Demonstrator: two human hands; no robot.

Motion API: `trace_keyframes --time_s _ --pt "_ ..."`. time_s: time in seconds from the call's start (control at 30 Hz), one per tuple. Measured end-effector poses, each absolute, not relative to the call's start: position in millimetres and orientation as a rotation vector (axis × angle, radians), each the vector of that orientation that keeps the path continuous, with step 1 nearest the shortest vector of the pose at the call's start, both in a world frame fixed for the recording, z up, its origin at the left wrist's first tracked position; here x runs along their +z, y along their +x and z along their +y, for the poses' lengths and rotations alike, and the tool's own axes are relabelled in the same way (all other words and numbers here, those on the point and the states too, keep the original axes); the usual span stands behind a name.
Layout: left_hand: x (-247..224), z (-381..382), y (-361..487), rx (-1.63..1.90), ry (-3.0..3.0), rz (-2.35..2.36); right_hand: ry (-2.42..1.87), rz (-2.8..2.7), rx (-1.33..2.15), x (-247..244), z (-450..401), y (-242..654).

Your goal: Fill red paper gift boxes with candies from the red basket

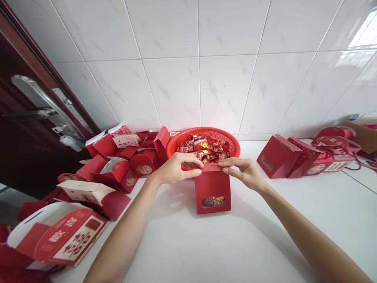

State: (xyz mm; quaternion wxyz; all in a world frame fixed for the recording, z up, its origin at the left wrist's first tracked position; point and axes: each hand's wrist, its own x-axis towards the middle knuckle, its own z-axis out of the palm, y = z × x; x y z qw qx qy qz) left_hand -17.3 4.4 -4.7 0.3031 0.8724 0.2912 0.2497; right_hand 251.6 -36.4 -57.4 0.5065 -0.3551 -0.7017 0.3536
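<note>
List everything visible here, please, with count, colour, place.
Windowed paper box: one, red, centre
Perforated plastic basket: one, red, behind box
Wrapped candies: many, mostly red, in basket
Folded paper boxes: many, mostly red, left
Other paper boxes: several, mostly red, right
Cardboard box: one, brown, far right
Smooth table: one, white, beneath
Marbled tiles: many, white, behind
Dark door: one, brown, left
Metal handle: one, silver, on door
Left hand, right hand: two, bare, at windowed box's top

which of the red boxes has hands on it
The windowed red box in front of the basket: the left hand and right hand pinch its top edge. The left boxes and right boxes have no hand on them.
</note>
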Motion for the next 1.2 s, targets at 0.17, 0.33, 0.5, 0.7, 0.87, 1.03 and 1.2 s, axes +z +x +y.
trace_keyframes --time_s 0.17,0.33,0.5,0.7,0.87,1.03,1.2 --pt "-4.5 1.9 -13.0 0.659 2.319 0.799 -0.946 -1.702 0.762 -57.5 -38.1 249.0" --pt "-7.3 2.4 -12.3 0.661 2.288 0.839 -0.971 -1.816 0.792 -50.0 -42.3 249.8" --pt "-10.0 1.4 -10.7 0.683 2.304 0.813 -0.994 -1.912 0.803 -44.8 -48.2 250.4" --pt "-4.9 -4.3 -7.5 0.637 2.202 0.816 -1.02 -1.895 0.741 -35.7 -57.8 257.6" --pt "-3.4 -2.6 -7.9 0.722 2.153 0.844 -1.137 -1.785 0.567 -9.0 -90.4 303.2" --pt "-10.9 6.2 -5.0 0.715 2.171 0.923 -1.391 -1.299 0.303 2.6 -150.6 384.6" --pt "-21.7 16.4 -2.7 0.686 2.106 0.925 -1.542 -0.665 -0.183 -13.3 -193.0 459.8"
